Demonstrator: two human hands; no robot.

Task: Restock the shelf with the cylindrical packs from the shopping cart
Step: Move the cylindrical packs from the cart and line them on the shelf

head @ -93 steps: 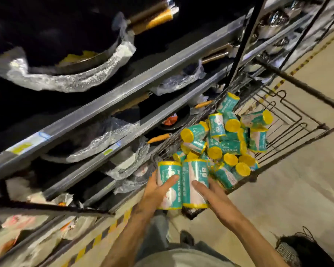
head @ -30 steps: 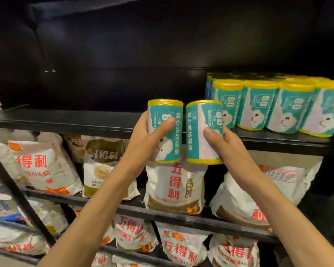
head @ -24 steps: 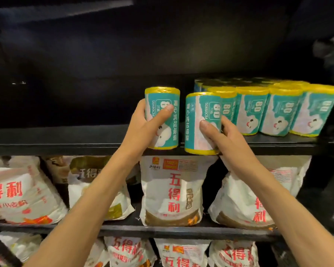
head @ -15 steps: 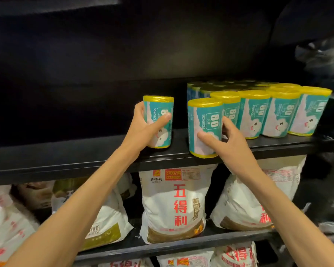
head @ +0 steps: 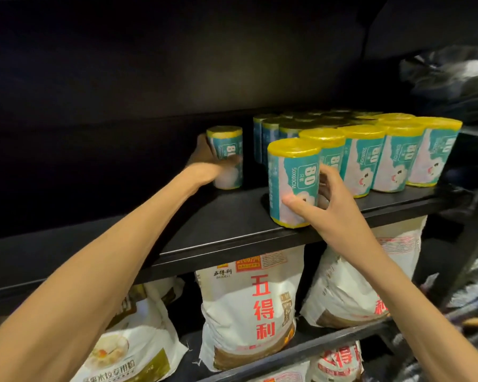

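Note:
Two teal cylindrical packs with yellow tops stand on the black shelf (head: 224, 216). My left hand (head: 207, 164) grips the left pack (head: 228, 153) deep on the shelf, to the left of the stocked rows. My right hand (head: 319, 199) holds the right pack (head: 293, 183) upright near the shelf's front edge, thumb on its front and fingers round its right side. Several matching stocked packs (head: 375, 158) stand in rows just to the right and behind. The shopping cart is out of view.
White flour sacks with red characters (head: 254, 307) fill the shelf below. The left part of the black shelf is bare and dark. A dark upright post (head: 464, 244) stands at the right, with wrapped goods (head: 453, 73) above it.
Both hands carried the packs from the cart up to the shelf. In the last half second the left pack went deeper onto the shelf and the right pack came down at the front.

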